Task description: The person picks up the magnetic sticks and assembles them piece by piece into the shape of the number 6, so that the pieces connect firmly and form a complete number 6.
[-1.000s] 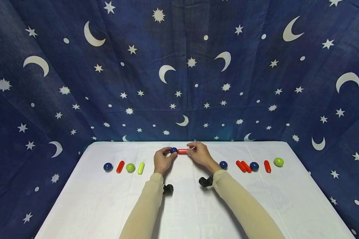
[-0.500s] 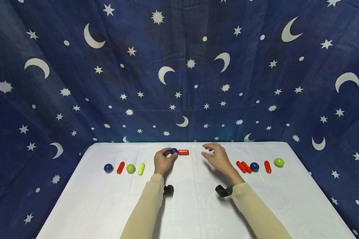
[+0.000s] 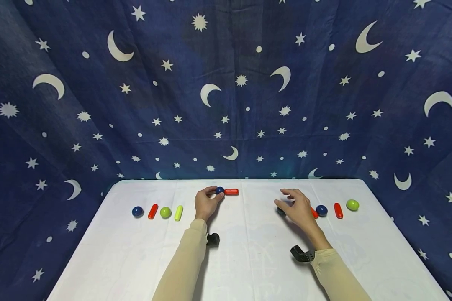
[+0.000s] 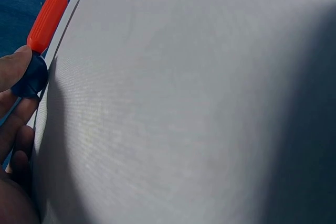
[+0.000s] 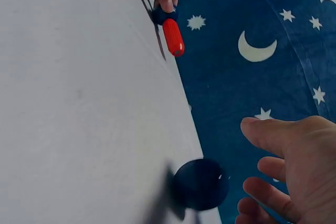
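One blue ball (image 3: 220, 190) is pinched by the left hand (image 3: 205, 205), red stick (image 3: 232, 192) touching it just past the thumb tip | second ball (image 5: 200, 184) seen near the right hand (image 3: 299, 210), fingers parted, unclosed | right hand since drawn farther from red stick

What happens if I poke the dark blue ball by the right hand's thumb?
That shiny dark blue ball would probably roll, because it looks round. Its small bright glints suggest smooth, maybe slippery sides. Its even outline hints it's stiff, not squashy.
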Demonstrator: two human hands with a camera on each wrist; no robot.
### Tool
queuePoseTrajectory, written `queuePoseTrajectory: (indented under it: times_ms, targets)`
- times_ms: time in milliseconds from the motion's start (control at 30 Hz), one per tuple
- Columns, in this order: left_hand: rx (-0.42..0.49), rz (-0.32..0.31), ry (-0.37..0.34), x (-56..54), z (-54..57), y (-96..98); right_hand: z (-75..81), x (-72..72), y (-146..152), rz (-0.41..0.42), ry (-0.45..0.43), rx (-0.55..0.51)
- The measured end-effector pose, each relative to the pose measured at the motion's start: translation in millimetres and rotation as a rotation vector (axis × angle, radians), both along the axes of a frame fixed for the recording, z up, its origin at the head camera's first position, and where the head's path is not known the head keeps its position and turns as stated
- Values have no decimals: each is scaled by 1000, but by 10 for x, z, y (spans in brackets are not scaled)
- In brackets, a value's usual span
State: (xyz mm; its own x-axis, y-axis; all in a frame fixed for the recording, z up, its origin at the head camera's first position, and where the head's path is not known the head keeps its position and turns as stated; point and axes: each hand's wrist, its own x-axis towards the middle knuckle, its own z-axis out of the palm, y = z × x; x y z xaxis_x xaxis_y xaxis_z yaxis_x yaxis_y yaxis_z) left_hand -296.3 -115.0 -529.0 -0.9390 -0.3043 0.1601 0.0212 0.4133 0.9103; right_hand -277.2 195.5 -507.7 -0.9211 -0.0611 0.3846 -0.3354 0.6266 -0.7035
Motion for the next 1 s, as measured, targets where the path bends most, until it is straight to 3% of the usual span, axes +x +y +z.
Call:
queuePoseTrajectory:
  times_ms: [233,500,1000]
  targets:
    - [0,-5,14,19,14,5,-159,143,102,-71,-53,22]
    - [11,-2,4,21,23,7,-286,226,126,-74,-95,23]
    - [-2,0,3,-13,-34,-4,-272,149,-33,-66,-65,28]
